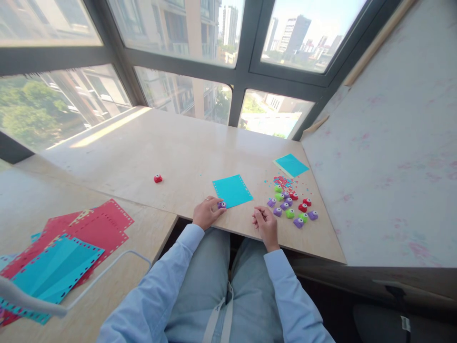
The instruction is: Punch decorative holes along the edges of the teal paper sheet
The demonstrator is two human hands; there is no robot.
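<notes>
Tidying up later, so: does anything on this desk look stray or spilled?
Yes. One small red paper punch sits alone mid-table, apart from the cluster of purple, green and red punches. Tiny paper confetti lies scattered beside that cluster.

No text, label, brand, number or sign can be read anywhere in the view. The turquoise punched paper sheet (232, 190), the small plastic craft punches in purple, green and red (292, 206) and the red and turquoise paper stack (67, 252) all show plain surfaces without legible print.
</notes>
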